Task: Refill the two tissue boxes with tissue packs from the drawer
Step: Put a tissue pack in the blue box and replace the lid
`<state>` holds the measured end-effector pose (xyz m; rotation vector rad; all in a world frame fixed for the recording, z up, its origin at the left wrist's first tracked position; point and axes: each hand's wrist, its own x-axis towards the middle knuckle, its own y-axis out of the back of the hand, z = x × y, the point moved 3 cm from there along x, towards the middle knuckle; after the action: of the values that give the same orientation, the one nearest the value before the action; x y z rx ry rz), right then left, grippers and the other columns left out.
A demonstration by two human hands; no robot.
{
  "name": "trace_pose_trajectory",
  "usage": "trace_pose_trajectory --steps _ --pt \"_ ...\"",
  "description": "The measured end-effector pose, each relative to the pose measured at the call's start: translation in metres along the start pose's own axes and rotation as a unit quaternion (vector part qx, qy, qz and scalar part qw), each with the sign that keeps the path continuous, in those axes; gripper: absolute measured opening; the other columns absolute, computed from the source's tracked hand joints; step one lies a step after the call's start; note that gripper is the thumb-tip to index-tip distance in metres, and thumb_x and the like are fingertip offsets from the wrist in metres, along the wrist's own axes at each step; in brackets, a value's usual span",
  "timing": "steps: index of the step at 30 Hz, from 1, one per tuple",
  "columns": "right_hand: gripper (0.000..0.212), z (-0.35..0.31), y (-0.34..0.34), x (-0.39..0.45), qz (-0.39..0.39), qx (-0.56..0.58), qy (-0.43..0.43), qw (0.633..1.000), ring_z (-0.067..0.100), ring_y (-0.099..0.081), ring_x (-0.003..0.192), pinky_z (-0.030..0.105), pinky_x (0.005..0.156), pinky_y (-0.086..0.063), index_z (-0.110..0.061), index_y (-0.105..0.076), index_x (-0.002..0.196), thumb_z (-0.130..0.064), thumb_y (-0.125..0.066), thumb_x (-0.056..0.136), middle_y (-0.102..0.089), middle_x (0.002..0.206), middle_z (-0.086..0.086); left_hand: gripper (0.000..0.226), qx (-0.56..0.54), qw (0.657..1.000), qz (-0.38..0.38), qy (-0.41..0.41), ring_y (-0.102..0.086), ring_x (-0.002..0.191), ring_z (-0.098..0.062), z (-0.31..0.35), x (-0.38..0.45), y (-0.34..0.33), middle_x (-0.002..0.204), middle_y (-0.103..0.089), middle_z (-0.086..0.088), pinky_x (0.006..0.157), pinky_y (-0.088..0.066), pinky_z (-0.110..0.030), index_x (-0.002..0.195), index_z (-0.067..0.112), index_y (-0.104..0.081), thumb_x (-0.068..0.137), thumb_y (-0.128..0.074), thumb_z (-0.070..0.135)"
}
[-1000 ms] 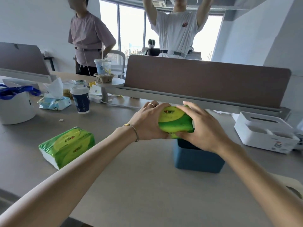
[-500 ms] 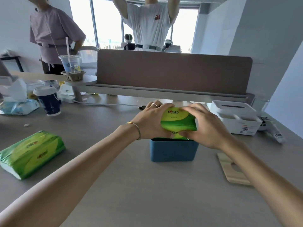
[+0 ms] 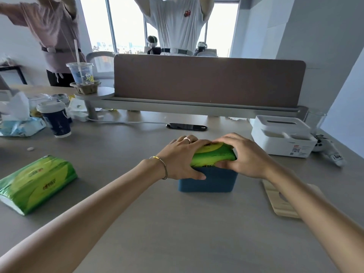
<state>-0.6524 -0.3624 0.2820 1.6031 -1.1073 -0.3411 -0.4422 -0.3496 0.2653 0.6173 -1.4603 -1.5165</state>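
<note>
A green plastic-wrapped tissue pack (image 3: pixel 213 155) is seen at the open top of a blue rectangular tissue box (image 3: pixel 208 181), its lower part inside the rim and its upper part above it. The pack is clamped at both ends: the left hand (image 3: pixel 182 158) is wrapped over its left end, thumb lying against the box's front wall, and the right hand (image 3: pixel 246 156) is closed on its right end, fingers curled over the top. A second green tissue pack (image 3: pixel 36 183) lies flat on the grey desk (image 3: pixel 157 223), well apart to the left. A white lidded tissue box (image 3: pixel 283 135) stands to the right rear. A pale wooden lid (image 3: pixel 283 200) lies just right of the blue box.
</note>
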Motion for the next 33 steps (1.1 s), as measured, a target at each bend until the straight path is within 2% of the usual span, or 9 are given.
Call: trace_pose_trajectory --steps 4,8,12,15,17,21,25,29,33 --pt "0.052 0.000 -0.010 0.000 -0.027 -0.018 -0.004 0.999 0.006 -0.058 0.105 0.030 0.090 -0.047 -0.039 -0.059 0.128 -0.058 -0.070 0.081 -0.056 0.120 -0.020 0.088 0.043 0.999 -0.023 0.009 -0.054 0.113 -0.019 0.000 -0.001 0.001 0.126 -0.057 0.005 0.102 -0.037 -0.035 0.145 0.040 -0.037 0.071 -0.068 0.074" --pt "0.053 -0.001 -0.025 0.000 -0.057 -0.046 -0.012 0.997 0.008 -0.059 0.099 0.039 0.086 -0.050 -0.035 -0.068 0.111 -0.071 -0.038 0.085 -0.062 0.110 -0.019 0.057 0.078 0.996 -0.049 -0.004 -0.056 0.088 -0.013 0.000 -0.004 -0.002 0.099 -0.060 0.011 0.096 -0.035 -0.036 0.118 0.036 -0.057 0.078 -0.055 0.077" --pt "0.058 -0.002 -0.028 0.001 -0.049 -0.059 -0.002 0.997 0.011 -0.060 0.099 0.041 0.085 -0.050 -0.029 -0.071 0.106 -0.066 -0.029 0.091 -0.066 0.107 -0.015 0.060 0.094 0.994 -0.058 -0.008 -0.055 0.087 -0.014 0.002 -0.005 -0.003 0.099 -0.058 0.009 0.089 -0.033 -0.034 0.118 0.033 -0.058 0.080 -0.049 0.078" --pt "0.045 -0.005 -0.023 -0.004 -0.028 -0.039 0.008 0.999 0.015 -0.059 0.101 0.043 0.087 -0.049 -0.024 -0.071 0.106 -0.054 -0.038 0.098 -0.069 0.107 -0.009 0.068 0.087 0.995 -0.057 -0.007 -0.056 0.094 -0.015 0.012 -0.004 -0.002 0.106 -0.059 0.009 0.090 -0.041 -0.037 0.122 0.033 -0.057 0.078 -0.044 0.084" --pt "0.032 -0.005 -0.014 -0.011 0.013 -0.019 0.011 1.000 0.018 -0.060 0.105 0.043 0.090 -0.049 -0.021 -0.072 0.108 -0.041 -0.048 0.101 -0.070 0.111 -0.006 0.065 0.051 0.998 -0.020 0.009 -0.059 0.098 -0.016 0.025 -0.004 -0.001 0.110 -0.061 0.009 0.086 -0.049 -0.038 0.118 0.033 -0.059 0.079 -0.043 0.082" --pt "0.026 0.010 0.011 -0.036 0.068 -0.010 0.004 0.998 0.011 -0.057 0.115 0.034 0.099 -0.045 -0.024 -0.071 0.115 -0.034 -0.056 0.096 -0.067 0.121 -0.011 0.041 0.029 0.994 0.106 -0.019 -0.063 0.098 -0.017 0.061 -0.003 0.002 0.110 -0.066 0.008 0.083 -0.051 -0.035 0.116 0.032 -0.064 0.088 -0.054 0.059" --pt "0.023 0.044 0.027 -0.072 0.077 -0.020 -0.050 0.996 0.007 -0.056 0.117 0.031 0.099 -0.043 -0.029 -0.070 0.115 -0.026 -0.064 0.094 -0.066 0.123 -0.014 0.032 -0.001 0.985 0.152 -0.087 -0.065 0.100 -0.020 0.109 0.001 -0.003 0.110 -0.070 0.005 0.084 -0.051 -0.034 0.116 0.027 -0.068 0.089 -0.060 0.040" --pt "0.026 0.082 0.037 -0.119 0.071 -0.022 -0.113 0.991 0.007 -0.060 0.108 0.029 0.091 -0.045 -0.029 -0.070 0.111 -0.018 -0.069 0.088 -0.067 0.116 -0.015 0.034 -0.019 0.985 0.119 -0.120 -0.065 0.100 -0.025 0.160 0.020 -0.034 0.110 -0.071 0.001 0.084 -0.051 -0.036 0.118 0.025 -0.067 0.087 -0.059 0.038" --pt "0.029 0.113 0.039 -0.160 0.063 -0.042 -0.145 0.986 0.018 -0.063 0.104 0.028 0.087 -0.044 -0.024 -0.072 0.110 -0.012 -0.071 0.084 -0.071 0.109 -0.005 0.062 -0.029 0.996 -0.008 -0.084 -0.053 0.121 -0.023 0.177 0.045 -0.068 0.130 -0.059 0.002 0.096 -0.047 -0.041 0.136 0.033 -0.049 0.082 -0.059 0.061"
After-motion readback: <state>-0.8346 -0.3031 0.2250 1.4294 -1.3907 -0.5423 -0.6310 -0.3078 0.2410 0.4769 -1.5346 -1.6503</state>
